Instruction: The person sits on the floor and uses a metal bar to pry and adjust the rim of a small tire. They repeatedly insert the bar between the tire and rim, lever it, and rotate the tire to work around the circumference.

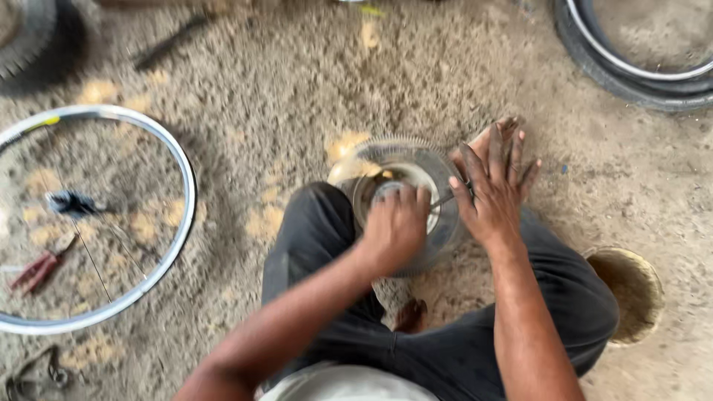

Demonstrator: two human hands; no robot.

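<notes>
A small tyre on its hub (416, 160) is held between the knees of a person in dark trousers (445, 349), seated on a sandy dirt floor (297, 89) — it sits roughly centre frame, just ahead of the lap. The left hand (396, 226) is curled down over the near side of the light inner rim, fingers bent into the hub opening; what exactly is pinched under them cannot be told, the frame being motion-blurred. The right hand (494, 189) is spread almost flat against the right sidewall, fingers extended and pressed on the rubber, while a thin metal rod (445, 199) seems to be trapped under the thumb side — whether it is truly gripped is not clear. The tyre is judged fairly light and compact, the tread ribbed and grippy, the sidewall stiff but slightly yielding, the metal centre hard and likely dusty, so slippery. A hold is best taken on the outer tread or the rim edge, not the hub bore. A spoked bicycle rim (174, 152) lies well apart to the left, with red-handled pliers (33, 271) inside it. A larger tyre (631, 78) is seen at upper right, and a round hole in the ground (631, 293) just beside the right knee.
</notes>
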